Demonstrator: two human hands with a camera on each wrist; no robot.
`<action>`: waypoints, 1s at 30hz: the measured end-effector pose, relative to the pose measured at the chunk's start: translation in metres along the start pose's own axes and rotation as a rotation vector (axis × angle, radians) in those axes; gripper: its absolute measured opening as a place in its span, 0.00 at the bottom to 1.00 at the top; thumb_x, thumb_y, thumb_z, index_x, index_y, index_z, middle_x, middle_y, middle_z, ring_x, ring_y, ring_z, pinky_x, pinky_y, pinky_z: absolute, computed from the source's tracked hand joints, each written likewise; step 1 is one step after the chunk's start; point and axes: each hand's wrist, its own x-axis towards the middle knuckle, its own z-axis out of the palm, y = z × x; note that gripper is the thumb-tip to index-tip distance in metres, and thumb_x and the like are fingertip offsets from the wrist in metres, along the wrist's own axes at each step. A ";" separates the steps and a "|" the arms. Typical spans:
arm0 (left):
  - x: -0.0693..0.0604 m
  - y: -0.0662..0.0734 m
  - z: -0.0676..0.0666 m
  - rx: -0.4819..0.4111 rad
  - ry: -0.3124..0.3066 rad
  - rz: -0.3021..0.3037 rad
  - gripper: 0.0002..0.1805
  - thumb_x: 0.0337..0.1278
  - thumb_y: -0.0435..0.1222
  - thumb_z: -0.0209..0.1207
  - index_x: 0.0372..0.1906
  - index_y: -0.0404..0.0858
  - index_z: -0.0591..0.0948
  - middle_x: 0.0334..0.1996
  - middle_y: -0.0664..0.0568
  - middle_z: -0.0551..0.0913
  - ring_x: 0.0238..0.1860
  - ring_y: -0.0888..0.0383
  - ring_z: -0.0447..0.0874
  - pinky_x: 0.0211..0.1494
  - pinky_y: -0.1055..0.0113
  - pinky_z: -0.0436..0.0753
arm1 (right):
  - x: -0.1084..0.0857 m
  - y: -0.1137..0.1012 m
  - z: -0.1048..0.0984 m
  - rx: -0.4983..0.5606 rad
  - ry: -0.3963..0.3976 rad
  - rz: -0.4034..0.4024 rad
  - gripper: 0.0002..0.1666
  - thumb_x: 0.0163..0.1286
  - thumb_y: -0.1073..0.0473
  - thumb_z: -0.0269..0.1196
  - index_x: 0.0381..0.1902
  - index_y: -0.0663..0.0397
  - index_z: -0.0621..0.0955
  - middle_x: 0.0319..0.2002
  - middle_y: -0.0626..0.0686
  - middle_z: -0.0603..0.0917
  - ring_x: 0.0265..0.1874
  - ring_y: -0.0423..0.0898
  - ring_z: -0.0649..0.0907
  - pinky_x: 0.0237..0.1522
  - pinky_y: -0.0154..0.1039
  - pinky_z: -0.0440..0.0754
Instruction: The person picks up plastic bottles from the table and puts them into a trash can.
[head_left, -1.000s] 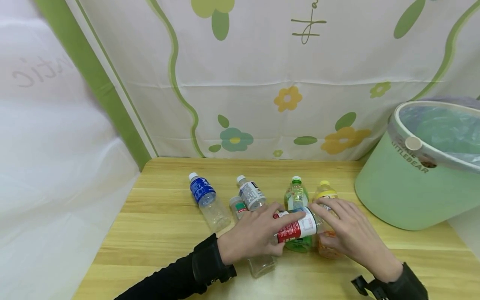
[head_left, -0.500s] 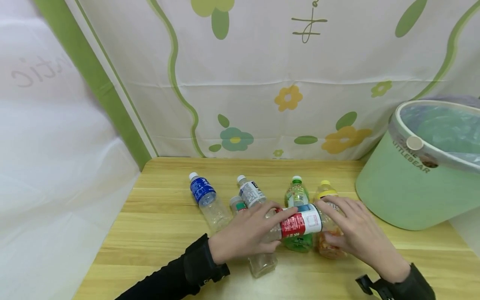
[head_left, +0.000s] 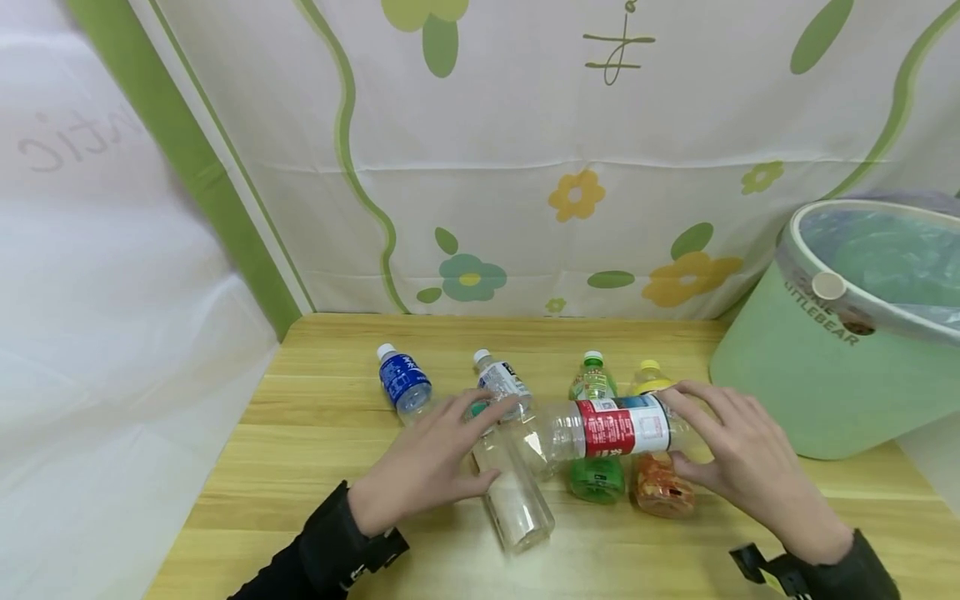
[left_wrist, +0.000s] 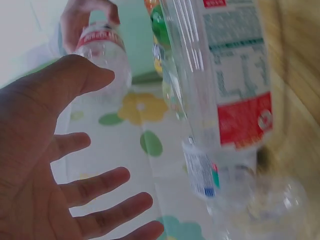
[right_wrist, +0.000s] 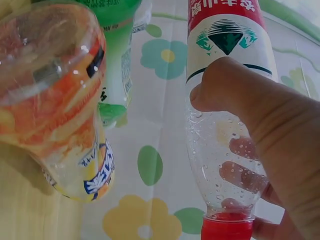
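Observation:
My right hand point(head_left: 750, 467) grips a clear water bottle point(head_left: 615, 429) with a red and white label, held sideways above other bottles. In the right wrist view its red cap point(right_wrist: 227, 227) shows, with thumb and fingers around the bottle's upper part. My left hand point(head_left: 431, 462) is apart from that bottle, fingers spread, with nothing in its palm point(left_wrist: 30, 190). Beneath and beside it lie a clear bottle point(head_left: 517, 504) and a white-labelled bottle point(head_left: 501, 379). Under the held bottle lie a green bottle point(head_left: 596, 482) and a yellow-capped bottle with an orange label point(head_left: 663, 492).
A blue-labelled bottle point(head_left: 405, 379) lies at the left, partly behind my left hand. On the right stands a pale green bin point(head_left: 795, 383) with a plastic liner. The wooden table point(head_left: 247, 492) ends at a flower-patterned cloth point(head_left: 517, 217) behind.
My left hand has let go of the red-labelled bottle and moved left. My right hand has carried that bottle to the right.

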 end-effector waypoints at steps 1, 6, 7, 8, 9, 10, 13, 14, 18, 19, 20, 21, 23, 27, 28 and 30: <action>-0.004 -0.003 -0.001 0.009 0.009 -0.015 0.47 0.59 0.53 0.68 0.81 0.55 0.60 0.71 0.47 0.69 0.65 0.42 0.73 0.59 0.41 0.77 | 0.000 0.000 0.000 -0.003 0.006 0.000 0.38 0.75 0.33 0.47 0.63 0.56 0.80 0.54 0.63 0.81 0.44 0.64 0.81 0.38 0.65 0.78; -0.019 -0.016 0.000 0.045 0.067 -0.066 0.46 0.56 0.53 0.70 0.79 0.55 0.63 0.70 0.46 0.70 0.64 0.42 0.73 0.56 0.39 0.79 | -0.001 0.003 -0.004 -0.008 0.026 0.005 0.39 0.74 0.32 0.48 0.62 0.57 0.80 0.53 0.63 0.81 0.43 0.64 0.81 0.36 0.64 0.78; -0.022 -0.018 0.000 0.045 0.075 -0.069 0.46 0.55 0.52 0.71 0.78 0.55 0.64 0.70 0.45 0.70 0.64 0.41 0.73 0.56 0.38 0.78 | -0.001 0.004 -0.004 -0.009 0.027 0.009 0.40 0.74 0.32 0.48 0.62 0.58 0.80 0.53 0.63 0.81 0.43 0.65 0.81 0.36 0.64 0.78; -0.025 -0.021 0.001 0.046 0.079 -0.074 0.46 0.55 0.53 0.71 0.78 0.56 0.64 0.70 0.45 0.70 0.65 0.41 0.72 0.56 0.38 0.78 | -0.002 0.004 -0.005 -0.009 0.027 0.014 0.40 0.74 0.31 0.48 0.62 0.58 0.80 0.53 0.64 0.81 0.43 0.65 0.81 0.36 0.64 0.78; -0.028 -0.023 0.001 0.046 0.080 -0.079 0.46 0.54 0.53 0.71 0.78 0.57 0.64 0.70 0.44 0.70 0.66 0.41 0.71 0.58 0.37 0.76 | -0.003 0.005 -0.006 -0.010 0.029 0.018 0.41 0.74 0.31 0.48 0.62 0.58 0.80 0.53 0.64 0.81 0.43 0.65 0.81 0.36 0.64 0.78; -0.030 -0.026 0.001 0.047 0.078 -0.087 0.46 0.55 0.54 0.71 0.78 0.57 0.64 0.71 0.44 0.69 0.67 0.41 0.69 0.59 0.37 0.75 | -0.003 0.006 -0.007 -0.010 0.029 0.022 0.41 0.74 0.30 0.48 0.62 0.59 0.80 0.53 0.64 0.81 0.43 0.65 0.81 0.36 0.64 0.78; -0.037 -0.033 0.001 0.049 0.069 -0.124 0.45 0.55 0.58 0.70 0.78 0.55 0.66 0.74 0.43 0.64 0.72 0.37 0.61 0.65 0.33 0.66 | -0.005 0.009 -0.009 -0.013 0.030 0.033 0.42 0.73 0.30 0.48 0.61 0.59 0.80 0.53 0.64 0.80 0.43 0.65 0.81 0.35 0.63 0.77; -0.038 -0.036 0.001 0.056 0.063 -0.141 0.45 0.56 0.59 0.68 0.78 0.54 0.66 0.75 0.43 0.63 0.74 0.36 0.58 0.67 0.32 0.63 | -0.005 0.010 -0.010 -0.015 0.033 0.036 0.42 0.73 0.29 0.48 0.61 0.58 0.80 0.53 0.64 0.80 0.43 0.65 0.81 0.35 0.63 0.77; -0.044 -0.045 0.001 0.070 0.046 -0.226 0.45 0.59 0.63 0.64 0.78 0.52 0.66 0.78 0.42 0.56 0.76 0.32 0.47 0.71 0.30 0.51 | -0.007 0.014 -0.013 -0.024 0.051 0.047 0.42 0.72 0.28 0.49 0.61 0.58 0.81 0.52 0.64 0.81 0.43 0.65 0.81 0.33 0.63 0.77; -0.046 -0.047 0.002 0.071 0.042 -0.246 0.45 0.60 0.63 0.62 0.79 0.51 0.65 0.79 0.42 0.55 0.77 0.33 0.45 0.71 0.30 0.48 | -0.008 0.015 -0.014 -0.028 0.054 0.052 0.42 0.72 0.28 0.49 0.61 0.57 0.81 0.52 0.64 0.81 0.43 0.65 0.81 0.33 0.63 0.77; -0.047 -0.049 0.002 0.071 0.039 -0.264 0.44 0.61 0.63 0.62 0.79 0.51 0.65 0.79 0.42 0.54 0.77 0.33 0.43 0.71 0.30 0.46 | -0.009 0.016 -0.016 -0.031 0.056 0.057 0.42 0.71 0.28 0.49 0.61 0.57 0.81 0.51 0.64 0.81 0.43 0.65 0.81 0.33 0.63 0.77; -0.048 -0.052 0.002 0.068 0.035 -0.282 0.44 0.62 0.63 0.61 0.79 0.51 0.65 0.79 0.42 0.53 0.77 0.33 0.42 0.72 0.30 0.45 | -0.009 0.017 -0.017 -0.035 0.053 0.064 0.43 0.71 0.28 0.49 0.61 0.57 0.81 0.51 0.64 0.81 0.43 0.65 0.81 0.33 0.63 0.77; -0.051 -0.056 0.002 0.064 0.030 -0.312 0.43 0.63 0.63 0.60 0.79 0.51 0.65 0.79 0.41 0.53 0.78 0.33 0.40 0.72 0.31 0.43 | -0.010 0.018 -0.020 -0.043 0.059 0.070 0.43 0.71 0.28 0.49 0.61 0.58 0.81 0.50 0.64 0.81 0.42 0.65 0.81 0.32 0.62 0.77; -0.058 -0.064 0.003 0.070 0.025 -0.355 0.43 0.65 0.65 0.56 0.79 0.51 0.64 0.79 0.39 0.54 0.77 0.32 0.41 0.72 0.30 0.42 | -0.012 0.022 -0.029 -0.065 0.049 0.086 0.44 0.71 0.28 0.49 0.60 0.61 0.81 0.50 0.66 0.81 0.42 0.66 0.81 0.32 0.61 0.77; -0.060 -0.065 0.003 0.075 0.026 -0.363 0.43 0.66 0.65 0.55 0.79 0.51 0.64 0.78 0.39 0.54 0.77 0.31 0.42 0.71 0.29 0.43 | -0.012 0.023 -0.032 -0.073 0.050 0.089 0.44 0.71 0.28 0.48 0.60 0.62 0.81 0.50 0.67 0.81 0.42 0.66 0.80 0.32 0.61 0.77; -0.064 -0.067 0.003 0.087 0.028 -0.374 0.43 0.67 0.65 0.54 0.79 0.50 0.64 0.78 0.38 0.56 0.76 0.30 0.44 0.71 0.29 0.44 | -0.012 0.025 -0.038 -0.093 0.041 0.101 0.45 0.71 0.28 0.48 0.59 0.64 0.80 0.50 0.67 0.81 0.42 0.67 0.80 0.32 0.62 0.77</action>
